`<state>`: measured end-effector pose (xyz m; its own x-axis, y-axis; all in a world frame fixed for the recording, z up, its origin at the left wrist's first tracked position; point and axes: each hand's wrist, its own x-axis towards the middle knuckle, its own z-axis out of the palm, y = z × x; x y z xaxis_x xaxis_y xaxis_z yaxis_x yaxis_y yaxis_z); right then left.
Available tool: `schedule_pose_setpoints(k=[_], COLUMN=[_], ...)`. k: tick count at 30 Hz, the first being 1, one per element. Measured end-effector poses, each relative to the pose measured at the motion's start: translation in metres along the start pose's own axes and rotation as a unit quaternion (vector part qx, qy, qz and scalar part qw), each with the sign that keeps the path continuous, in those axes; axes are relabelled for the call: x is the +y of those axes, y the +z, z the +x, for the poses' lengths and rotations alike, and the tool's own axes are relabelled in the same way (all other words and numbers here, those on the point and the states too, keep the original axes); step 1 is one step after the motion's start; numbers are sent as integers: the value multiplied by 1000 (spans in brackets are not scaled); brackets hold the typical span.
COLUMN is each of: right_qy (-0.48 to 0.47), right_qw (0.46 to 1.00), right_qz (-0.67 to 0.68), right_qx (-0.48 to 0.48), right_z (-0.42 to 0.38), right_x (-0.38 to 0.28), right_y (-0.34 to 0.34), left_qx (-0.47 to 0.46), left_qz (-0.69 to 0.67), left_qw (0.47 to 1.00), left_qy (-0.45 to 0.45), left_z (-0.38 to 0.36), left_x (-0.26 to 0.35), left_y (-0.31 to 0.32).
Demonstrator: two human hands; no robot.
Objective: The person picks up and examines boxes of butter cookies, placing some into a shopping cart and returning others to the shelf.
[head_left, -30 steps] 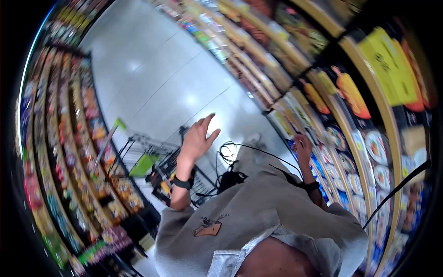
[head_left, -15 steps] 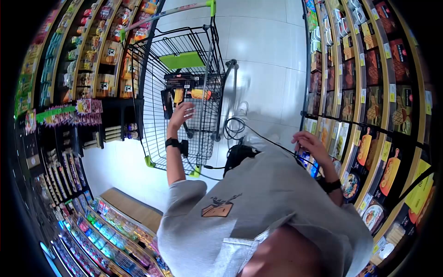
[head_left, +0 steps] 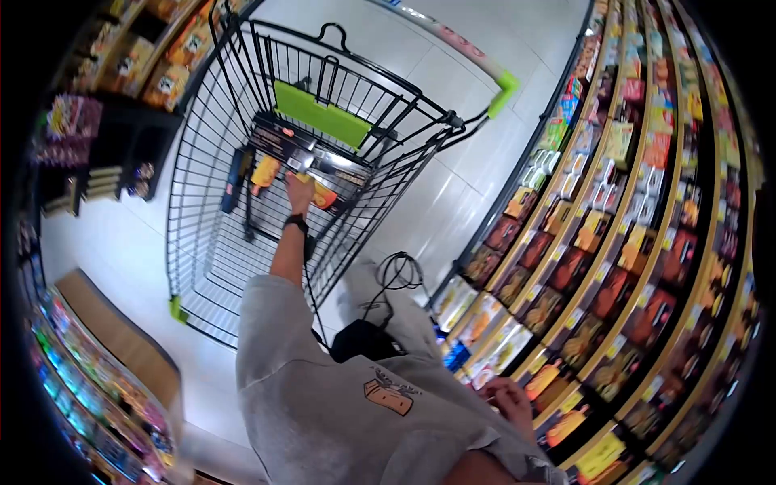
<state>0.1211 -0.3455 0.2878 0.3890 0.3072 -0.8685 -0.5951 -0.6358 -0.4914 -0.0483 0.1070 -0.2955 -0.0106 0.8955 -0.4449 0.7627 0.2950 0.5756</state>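
Observation:
My left hand (head_left: pixel 300 192) is inside the black wire shopping cart (head_left: pixel 194 194), its fingers closed on the left end of a dark box with an orange food picture (head_left: pixel 325 196). That box lies with other dark boxes near a green panel (head_left: pixel 322 115). To its left is a yellow-orange picture (head_left: pixel 264 171) on another pack. A narrow dark box (head_left: pixel 236 179) leans near the cart's left side. My right hand (head_left: pixel 509 398) hangs beside the right shelf with its fingers curled in, and nothing shows in it.
Shelves (head_left: pixel 602 315) of packaged food run along the right side. Snack racks (head_left: pixel 105 388) with a curved wooden edge (head_left: pixel 121 327) stand at the lower left. A coiled black cable (head_left: pixel 400 271) hangs near my legs. The cart's handle (head_left: pixel 461 39) has green ends.
My left hand has moved from above the cart down to the orange-pictured box, and its fingers have closed. My right hand's fingers have curled in. The view has turned and the cart appears larger.

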Motion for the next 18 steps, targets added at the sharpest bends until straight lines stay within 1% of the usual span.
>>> schedule_pose_setpoints(k=[1, 2, 3, 4, 6, 8, 9, 10, 12, 13, 14, 16, 17, 18], right_qy=[24, 43, 61, 69, 25, 69, 81, 86, 168, 201, 208, 176, 181, 155], right_qw=[999, 997, 993, 985, 993, 986, 983, 983, 972, 968, 967, 980, 979, 985], right_qz=[6, 16, -45, -112, -66, -88, -78, -77, -122, -63, -62, -87, -85, -57], right_qx=[31, 63, 91, 108, 94, 126, 145, 146, 113, 136, 135, 45, 45, 56], right_z=[-2, -4, -9, -8, -17, -20, -18, -13, -7, -6, -3, 6, 11, 14], right_x=[-12, -21, -23, -29, -8, -53, -50, -46, -40, -34, -32, -27, -25, -20], right_y=[7, 16, 20, 8, -17, 17, 14, 10, 6, 9, 9, 8, 8, 6], left_qx=[37, 72, 72, 85, 148, 195, 166, 163, 156, 156, 130, 78, 74, 72], left_qz=[37, 76, 79, 78, 92, 8, 15, 20, 81, 87, 68, 25, -21, -16], left_qw=[999, 994, 992, 987, 975, 973, 976, 976, 962, 962, 959, 948, 950, 950], left_qy=[-12, -21, -64, -110, -139, -126, -141, -142, -207, -209, -242, -307, -303, -304], left_z=[-1, 2, 0, 4, 24, 42, 53, 54, 54, 56, 60, 64, 63, 63], left_x=[12, 33, 64, 85, 96, 88, 83, 87, 96, 96, 93, 90, 87, 86], left_y=[9, 4, -7, -13, -6, 13, 20, 24, 29, 28, 29, 32, 32, 32])
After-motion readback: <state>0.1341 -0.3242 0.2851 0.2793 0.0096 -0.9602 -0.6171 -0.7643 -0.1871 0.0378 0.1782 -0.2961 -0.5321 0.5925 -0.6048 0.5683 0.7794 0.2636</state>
